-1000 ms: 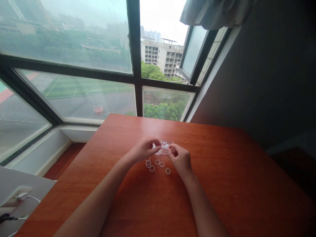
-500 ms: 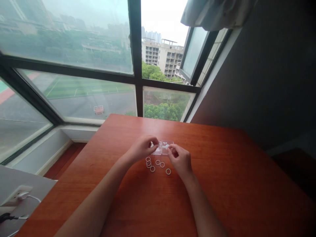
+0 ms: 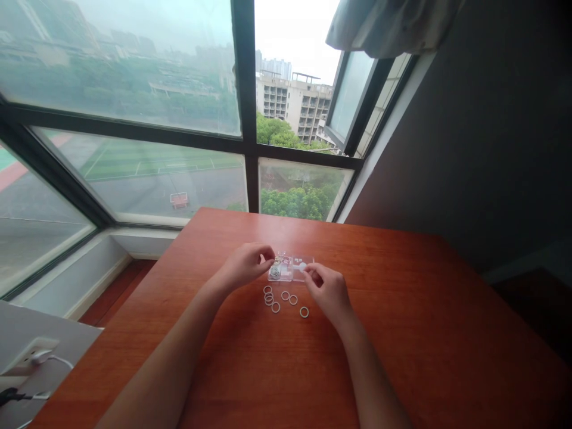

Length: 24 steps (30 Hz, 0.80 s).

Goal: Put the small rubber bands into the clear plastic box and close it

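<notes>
A small clear plastic box (image 3: pixel 290 268) with small metal parts inside lies on the reddish wooden table (image 3: pixel 402 333). My left hand (image 3: pixel 245 263) pinches the box's left end with its fingertips. My right hand (image 3: pixel 325 287) is at the box's right end, thumb and forefinger closed on a small white piece (image 3: pixel 302 266). Several small white rings (image 3: pixel 280 297) lie loose on the table just in front of the box, between my two hands.
Large windows (image 3: pixel 134 119) run behind the table's far edge. A dark wall (image 3: pixel 482 137) stands to the right. At the lower left, a white power strip (image 3: pixel 31 354) with cables sits on a light surface.
My left hand has slid left along the box, uncovering its left compartment with the metal parts. My right hand has shifted slightly and now pinches the white piece at the right end.
</notes>
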Each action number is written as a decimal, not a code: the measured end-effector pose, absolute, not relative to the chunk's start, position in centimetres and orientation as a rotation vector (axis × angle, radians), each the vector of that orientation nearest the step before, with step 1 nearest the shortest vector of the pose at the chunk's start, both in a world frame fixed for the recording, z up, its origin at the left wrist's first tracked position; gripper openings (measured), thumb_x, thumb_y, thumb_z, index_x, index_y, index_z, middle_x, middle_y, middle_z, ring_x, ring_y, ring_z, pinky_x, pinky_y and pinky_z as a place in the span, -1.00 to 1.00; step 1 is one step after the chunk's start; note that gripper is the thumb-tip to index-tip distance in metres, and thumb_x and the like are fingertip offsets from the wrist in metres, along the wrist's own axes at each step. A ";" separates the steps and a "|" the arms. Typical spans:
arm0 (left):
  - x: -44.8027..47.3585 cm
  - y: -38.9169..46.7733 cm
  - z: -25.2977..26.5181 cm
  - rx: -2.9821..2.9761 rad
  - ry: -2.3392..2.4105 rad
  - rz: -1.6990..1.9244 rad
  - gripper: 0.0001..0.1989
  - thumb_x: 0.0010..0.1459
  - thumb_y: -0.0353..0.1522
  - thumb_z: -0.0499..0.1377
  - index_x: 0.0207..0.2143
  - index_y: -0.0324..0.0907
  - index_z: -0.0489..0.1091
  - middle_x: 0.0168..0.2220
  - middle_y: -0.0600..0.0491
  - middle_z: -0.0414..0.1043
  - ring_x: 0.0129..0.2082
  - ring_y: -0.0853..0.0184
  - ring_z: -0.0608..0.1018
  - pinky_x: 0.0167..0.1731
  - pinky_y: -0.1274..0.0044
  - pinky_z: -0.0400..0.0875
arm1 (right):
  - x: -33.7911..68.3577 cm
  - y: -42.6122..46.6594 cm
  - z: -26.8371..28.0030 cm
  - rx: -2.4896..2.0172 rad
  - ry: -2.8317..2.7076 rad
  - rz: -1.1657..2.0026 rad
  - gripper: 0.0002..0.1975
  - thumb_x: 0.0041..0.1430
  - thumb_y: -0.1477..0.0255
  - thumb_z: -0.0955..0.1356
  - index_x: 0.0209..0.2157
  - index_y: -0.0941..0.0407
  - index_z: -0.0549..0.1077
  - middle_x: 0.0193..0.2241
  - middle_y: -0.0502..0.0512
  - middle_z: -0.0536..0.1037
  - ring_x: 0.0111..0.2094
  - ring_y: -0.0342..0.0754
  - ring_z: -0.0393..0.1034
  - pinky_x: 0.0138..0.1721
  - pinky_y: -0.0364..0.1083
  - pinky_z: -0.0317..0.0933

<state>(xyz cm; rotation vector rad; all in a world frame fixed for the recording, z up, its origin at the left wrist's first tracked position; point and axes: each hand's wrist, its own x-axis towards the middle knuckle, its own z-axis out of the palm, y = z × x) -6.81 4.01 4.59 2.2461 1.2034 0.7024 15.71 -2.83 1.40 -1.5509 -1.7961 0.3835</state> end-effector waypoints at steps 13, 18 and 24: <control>-6.6 3.8 4.8 2.249 1.226 0.722 -0.82 0.12 -0.35 0.12 -0.37 -0.20 0.51 -0.42 0.05 0.52 -0.47 0.41 0.44 -0.48 0.61 0.26 | 17.3 -3.8 2.1 -1.763 -2.116 0.807 -0.92 0.04 0.40 0.37 -0.45 0.06 0.53 -0.58 -0.08 0.50 -0.54 -0.18 0.31 -0.51 -0.21 0.00; -6.1 3.5 4.7 2.268 1.189 0.704 -0.83 0.12 -0.36 0.12 -0.36 -0.19 0.51 -0.42 0.06 0.51 -0.48 0.42 0.43 -0.48 0.62 0.25 | 17.3 -4.1 1.9 -1.729 -2.165 0.883 -0.97 -0.04 0.45 0.40 -0.49 0.06 0.52 -0.58 -0.10 0.49 -0.54 -0.19 0.29 -0.53 -0.22 -0.04; -5.7 3.3 4.8 2.279 1.159 0.704 -0.85 0.12 -0.38 0.12 -0.38 -0.19 0.49 -0.42 0.07 0.51 -0.48 0.43 0.43 -0.47 0.62 0.23 | 16.8 -4.1 1.9 -1.723 -2.209 0.749 -0.90 0.01 0.48 0.35 -0.52 0.07 0.50 -0.58 -0.09 0.48 -0.54 -0.20 0.27 -0.51 -0.20 -0.06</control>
